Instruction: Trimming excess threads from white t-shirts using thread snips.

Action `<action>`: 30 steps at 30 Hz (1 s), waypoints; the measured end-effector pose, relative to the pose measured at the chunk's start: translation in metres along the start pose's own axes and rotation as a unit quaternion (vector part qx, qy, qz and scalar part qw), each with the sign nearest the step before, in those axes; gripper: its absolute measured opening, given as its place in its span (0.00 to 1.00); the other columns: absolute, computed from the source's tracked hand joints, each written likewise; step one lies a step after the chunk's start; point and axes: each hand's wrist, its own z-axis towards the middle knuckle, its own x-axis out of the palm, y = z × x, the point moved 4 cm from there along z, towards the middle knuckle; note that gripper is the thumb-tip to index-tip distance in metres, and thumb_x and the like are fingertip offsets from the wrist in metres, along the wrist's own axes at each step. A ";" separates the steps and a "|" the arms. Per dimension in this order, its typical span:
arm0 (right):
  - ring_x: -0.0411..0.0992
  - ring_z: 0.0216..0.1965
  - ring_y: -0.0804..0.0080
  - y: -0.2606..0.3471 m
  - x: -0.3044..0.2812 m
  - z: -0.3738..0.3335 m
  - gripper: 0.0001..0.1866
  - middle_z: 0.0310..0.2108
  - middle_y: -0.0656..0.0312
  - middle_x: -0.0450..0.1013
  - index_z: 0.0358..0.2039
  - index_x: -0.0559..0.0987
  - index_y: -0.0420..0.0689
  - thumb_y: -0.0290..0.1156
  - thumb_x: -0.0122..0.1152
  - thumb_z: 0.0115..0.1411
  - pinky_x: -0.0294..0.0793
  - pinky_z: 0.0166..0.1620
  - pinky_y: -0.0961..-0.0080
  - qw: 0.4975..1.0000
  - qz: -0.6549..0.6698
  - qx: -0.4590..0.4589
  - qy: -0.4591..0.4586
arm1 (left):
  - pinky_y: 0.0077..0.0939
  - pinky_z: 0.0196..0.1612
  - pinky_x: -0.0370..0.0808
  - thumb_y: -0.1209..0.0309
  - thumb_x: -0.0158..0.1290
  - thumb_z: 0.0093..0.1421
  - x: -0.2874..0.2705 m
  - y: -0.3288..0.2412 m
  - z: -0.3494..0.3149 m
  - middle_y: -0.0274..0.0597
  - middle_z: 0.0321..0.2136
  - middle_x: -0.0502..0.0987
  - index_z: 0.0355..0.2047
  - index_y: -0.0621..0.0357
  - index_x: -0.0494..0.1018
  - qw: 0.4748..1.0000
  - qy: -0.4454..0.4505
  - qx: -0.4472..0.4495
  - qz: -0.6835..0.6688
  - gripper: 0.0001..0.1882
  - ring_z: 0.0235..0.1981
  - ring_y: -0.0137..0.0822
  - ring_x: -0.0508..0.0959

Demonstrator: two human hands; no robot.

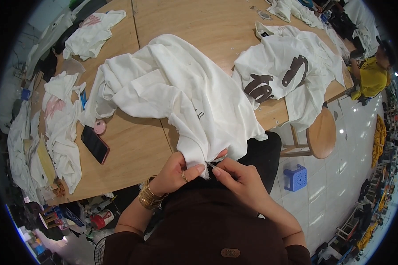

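Note:
A large white garment (199, 88) with a small dark print spreads over the table and hangs past its front edge toward me. Gathered between the fingers and thumb of my left hand (177, 172) is the garment's near end, with a frayed-looking edge. Bangles circle that wrist, and a ring is on one finger. My right hand (239, 176) pinches a small thin metal tool (211, 165), its tip against the cloth beside my left thumb. The tool is too small for me to tell its exact kind.
On the wooden table (137, 145) lie a dark phone (95, 145), a round pink object (100, 127) and other white garments, one with brown prints (292, 66). A wooden stool (321, 132) and blue plastic stool (295, 177) stand right. A person in yellow (371, 77) sits far right.

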 end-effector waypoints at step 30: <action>0.68 0.20 0.56 -0.013 -0.001 0.005 0.13 0.18 0.53 0.69 0.31 0.73 0.44 0.41 0.49 0.60 0.66 0.26 0.68 0.996 0.023 -0.080 -0.022 | 0.32 0.54 0.62 0.72 0.47 0.54 0.002 0.009 0.013 0.54 0.49 0.67 0.54 0.71 0.56 0.998 0.000 0.042 -0.037 0.28 0.51 0.40 0.68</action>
